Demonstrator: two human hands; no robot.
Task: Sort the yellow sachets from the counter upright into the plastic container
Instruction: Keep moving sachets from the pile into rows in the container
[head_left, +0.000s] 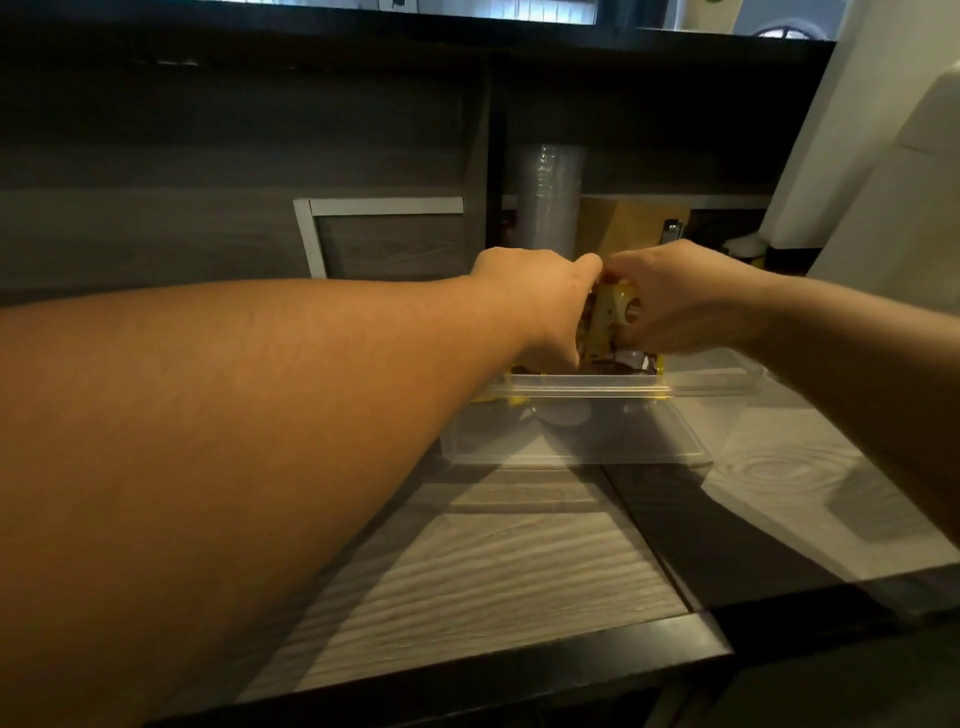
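Note:
A clear plastic container (571, 387) stands on the wood-grain counter, its near wall facing me. Both my hands are over its far half. My left hand (540, 301) and my right hand (675, 296) meet above it, each gripping a bunch of yellow sachets (610, 317) held upright between them. The sachets' lower ends reach down inside the container, where more yellow and brown packaging (639, 366) shows over the rim. My fingers hide most of the bunch.
A flat clear lid (597, 447) lies under or in front of the container. Behind it stand a wrapped stack of cups (553, 202) and a brown cardboard box (628, 223). A white appliance (883, 156) rises at the right. The counter's dark front edge (519, 670) runs near me.

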